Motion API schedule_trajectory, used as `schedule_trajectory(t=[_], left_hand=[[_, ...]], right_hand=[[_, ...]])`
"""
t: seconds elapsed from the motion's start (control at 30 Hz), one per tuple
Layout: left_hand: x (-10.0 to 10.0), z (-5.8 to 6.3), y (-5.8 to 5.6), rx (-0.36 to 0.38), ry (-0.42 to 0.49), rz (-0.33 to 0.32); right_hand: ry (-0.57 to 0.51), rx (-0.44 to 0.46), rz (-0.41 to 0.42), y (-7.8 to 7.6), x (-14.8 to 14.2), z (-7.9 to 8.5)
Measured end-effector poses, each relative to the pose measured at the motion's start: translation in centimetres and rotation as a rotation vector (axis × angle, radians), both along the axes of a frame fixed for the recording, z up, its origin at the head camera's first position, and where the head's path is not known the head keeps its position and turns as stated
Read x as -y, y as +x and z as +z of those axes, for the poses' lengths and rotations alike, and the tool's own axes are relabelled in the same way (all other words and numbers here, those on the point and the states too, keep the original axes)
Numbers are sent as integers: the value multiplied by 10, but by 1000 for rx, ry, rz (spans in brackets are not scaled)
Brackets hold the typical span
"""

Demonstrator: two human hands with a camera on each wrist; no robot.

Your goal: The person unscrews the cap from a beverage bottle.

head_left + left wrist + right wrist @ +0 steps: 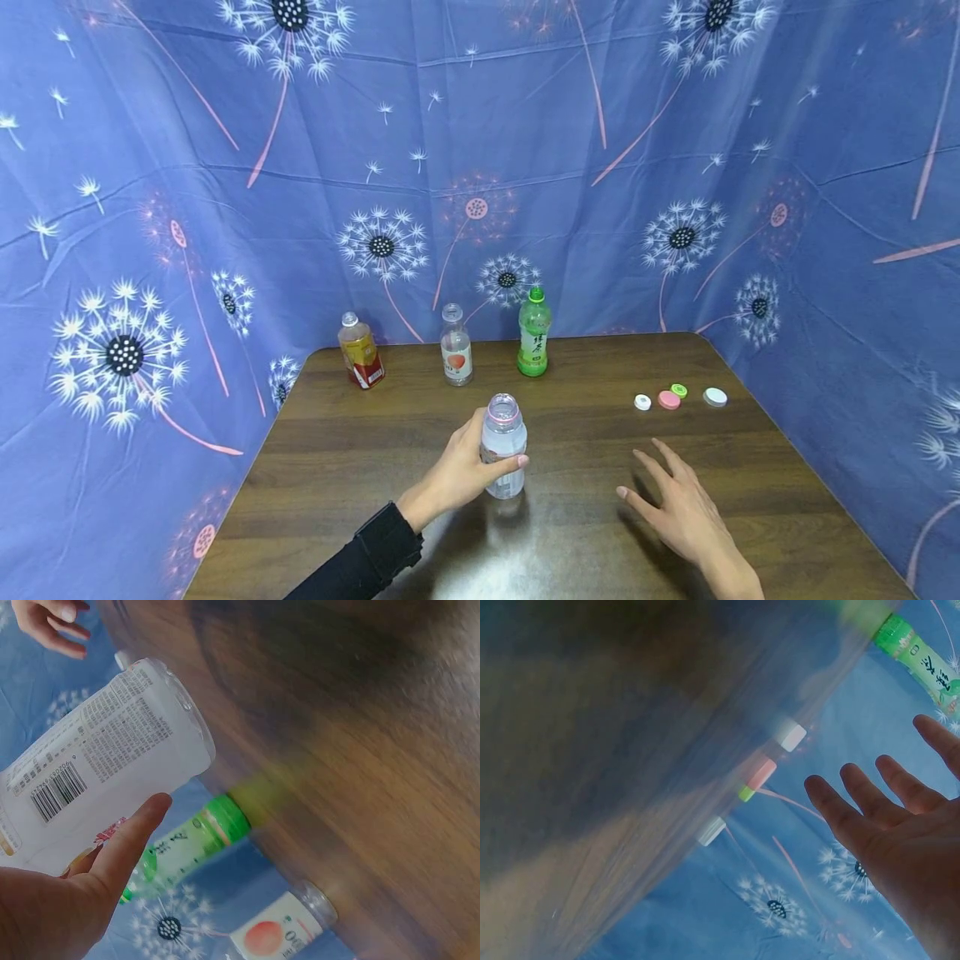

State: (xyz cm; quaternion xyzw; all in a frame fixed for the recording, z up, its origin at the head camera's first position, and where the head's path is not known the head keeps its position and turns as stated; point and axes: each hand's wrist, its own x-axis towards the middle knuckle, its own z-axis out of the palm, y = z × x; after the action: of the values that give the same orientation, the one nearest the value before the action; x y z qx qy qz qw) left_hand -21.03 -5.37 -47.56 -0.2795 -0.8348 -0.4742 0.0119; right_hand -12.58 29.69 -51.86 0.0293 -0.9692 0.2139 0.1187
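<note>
My left hand (457,471) grips a clear, uncapped plastic bottle (504,446) around its middle, thumb across the front. Its mouth is bare, with a pinkish ring at the neck. In the left wrist view, printed text and a barcode show on the bottle's label (97,742). The bottle stands upright; whether its base touches the table I cannot tell. Over the table's right side, my right hand (682,508) is spread, holding nothing. Beyond its fingertips lie a small white cap (642,402), a pink cap (669,400), a green cap (678,389) and a larger white cap (716,397).
Along the back of the wooden table (337,450) stand a bottle with a yellow-red label (362,354), a clear bottle with a peach-like picture (456,346) and a green tea bottle (534,333). A blue dandelion-print cloth (562,208) hangs behind and at both sides.
</note>
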Motion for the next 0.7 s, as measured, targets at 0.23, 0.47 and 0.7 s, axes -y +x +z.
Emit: schedule_trajectory(t=[0.23, 0.47, 0.7], left_hand=[[-7, -6, 8, 7, 7, -53], [-11, -11, 13, 42, -4, -86], [-13, -19, 16, 46, -14, -100]], right_hand=[[-6, 26, 7, -2, 3, -2], [0, 39, 16, -5, 2, -3], [2, 65, 3, -9, 1, -2]])
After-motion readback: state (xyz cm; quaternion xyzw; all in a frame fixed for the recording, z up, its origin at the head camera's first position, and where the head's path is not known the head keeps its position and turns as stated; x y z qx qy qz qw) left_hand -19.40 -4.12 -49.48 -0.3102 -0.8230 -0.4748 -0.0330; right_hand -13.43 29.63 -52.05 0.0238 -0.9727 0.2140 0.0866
